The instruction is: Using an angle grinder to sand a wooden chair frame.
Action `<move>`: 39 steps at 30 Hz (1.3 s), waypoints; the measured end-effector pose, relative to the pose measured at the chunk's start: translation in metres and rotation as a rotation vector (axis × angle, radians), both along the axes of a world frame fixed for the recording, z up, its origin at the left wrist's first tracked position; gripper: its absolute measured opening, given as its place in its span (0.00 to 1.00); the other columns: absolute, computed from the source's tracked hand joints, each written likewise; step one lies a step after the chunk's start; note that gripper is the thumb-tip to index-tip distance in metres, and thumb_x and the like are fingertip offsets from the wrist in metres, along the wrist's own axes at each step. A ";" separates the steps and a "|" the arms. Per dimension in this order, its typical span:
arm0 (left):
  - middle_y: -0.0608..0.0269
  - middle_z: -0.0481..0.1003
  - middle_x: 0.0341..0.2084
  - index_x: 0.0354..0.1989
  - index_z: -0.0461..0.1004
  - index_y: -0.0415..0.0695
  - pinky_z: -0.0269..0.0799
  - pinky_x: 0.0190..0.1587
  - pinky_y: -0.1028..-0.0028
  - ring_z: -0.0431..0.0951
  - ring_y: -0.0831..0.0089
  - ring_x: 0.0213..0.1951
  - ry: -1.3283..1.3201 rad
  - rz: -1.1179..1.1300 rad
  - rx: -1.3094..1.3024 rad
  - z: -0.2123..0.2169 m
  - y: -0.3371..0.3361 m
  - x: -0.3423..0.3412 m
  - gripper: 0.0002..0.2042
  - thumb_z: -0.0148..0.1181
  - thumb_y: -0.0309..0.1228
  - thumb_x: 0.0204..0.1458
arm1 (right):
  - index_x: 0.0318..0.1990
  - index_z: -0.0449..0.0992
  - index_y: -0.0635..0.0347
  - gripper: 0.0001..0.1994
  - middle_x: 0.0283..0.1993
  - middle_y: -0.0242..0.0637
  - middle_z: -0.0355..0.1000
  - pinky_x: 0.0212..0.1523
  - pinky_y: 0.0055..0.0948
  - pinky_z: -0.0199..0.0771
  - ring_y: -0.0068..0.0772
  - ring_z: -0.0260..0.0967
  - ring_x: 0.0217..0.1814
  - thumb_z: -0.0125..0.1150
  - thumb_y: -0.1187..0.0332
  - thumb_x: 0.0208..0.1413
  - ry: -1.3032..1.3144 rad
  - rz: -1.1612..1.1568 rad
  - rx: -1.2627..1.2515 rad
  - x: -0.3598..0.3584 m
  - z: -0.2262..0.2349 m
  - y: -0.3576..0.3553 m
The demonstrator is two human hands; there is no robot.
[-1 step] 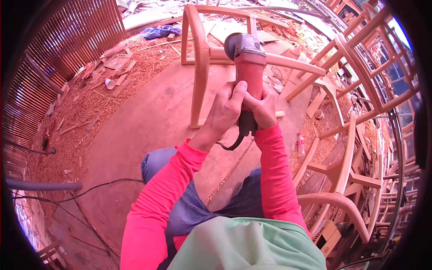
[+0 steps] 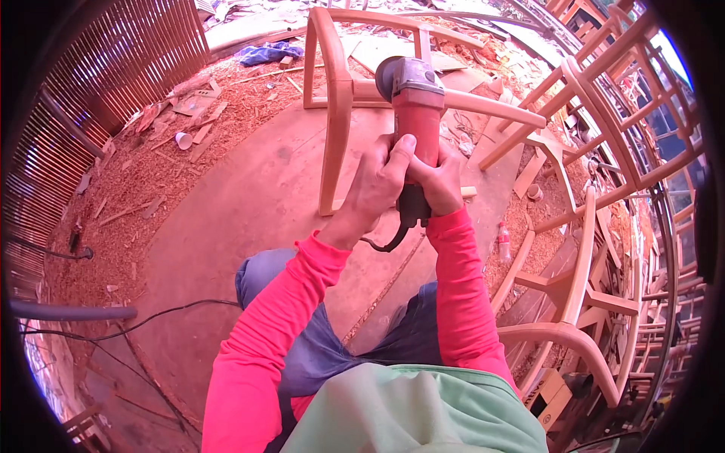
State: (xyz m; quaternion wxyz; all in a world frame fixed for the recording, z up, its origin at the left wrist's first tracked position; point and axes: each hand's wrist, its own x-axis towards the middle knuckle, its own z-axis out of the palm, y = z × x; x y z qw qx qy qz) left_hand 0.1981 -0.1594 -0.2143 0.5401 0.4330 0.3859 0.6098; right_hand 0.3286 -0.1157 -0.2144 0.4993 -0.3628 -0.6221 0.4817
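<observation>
An angle grinder (image 2: 418,121) with a red body, a grey metal head and a round disc at its upper left is held between my two hands. My left hand (image 2: 375,177) is closed round its left side, the thumb lying across the body. From the right, my right hand (image 2: 442,180) wraps the lower body. A black power cord (image 2: 394,240) hangs from the tool's near end. Just beyond and partly behind the grinder stands a bare wooden chair frame (image 2: 338,113). Whether the disc touches the wood I cannot tell.
More wooden chair frames (image 2: 585,264) are heaped at the right. A plastic bottle (image 2: 504,241) stands near them. At the left lie wood shavings (image 2: 113,226), a paper cup (image 2: 183,140) and a black cable (image 2: 174,311). A slatted screen (image 2: 113,68) closes the far left. Blue cloth (image 2: 264,53) lies at the back.
</observation>
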 end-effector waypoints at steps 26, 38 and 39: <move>0.61 0.77 0.44 0.59 0.72 0.34 0.76 0.43 0.74 0.78 0.77 0.40 -0.089 0.145 0.042 -0.021 0.010 -0.019 0.20 0.58 0.39 0.68 | 0.49 0.79 0.69 0.21 0.38 0.36 0.79 0.35 0.25 0.79 0.23 0.77 0.35 0.75 0.64 0.53 -0.109 0.043 -0.066 -0.027 -0.006 0.001; 0.56 0.78 0.46 0.61 0.72 0.32 0.76 0.49 0.72 0.78 0.73 0.45 -0.048 0.162 0.106 -0.006 0.005 -0.010 0.21 0.58 0.37 0.67 | 0.45 0.80 0.65 0.14 0.38 0.31 0.79 0.38 0.23 0.77 0.19 0.75 0.37 0.73 0.67 0.55 -0.052 0.034 -0.063 -0.018 -0.005 0.000; 0.56 0.78 0.46 0.61 0.72 0.32 0.76 0.49 0.72 0.78 0.73 0.46 -0.031 0.167 0.114 -0.007 0.006 -0.011 0.21 0.58 0.37 0.67 | 0.44 0.80 0.65 0.14 0.38 0.31 0.79 0.39 0.23 0.76 0.19 0.75 0.38 0.73 0.67 0.55 -0.081 0.031 -0.069 -0.018 -0.002 -0.001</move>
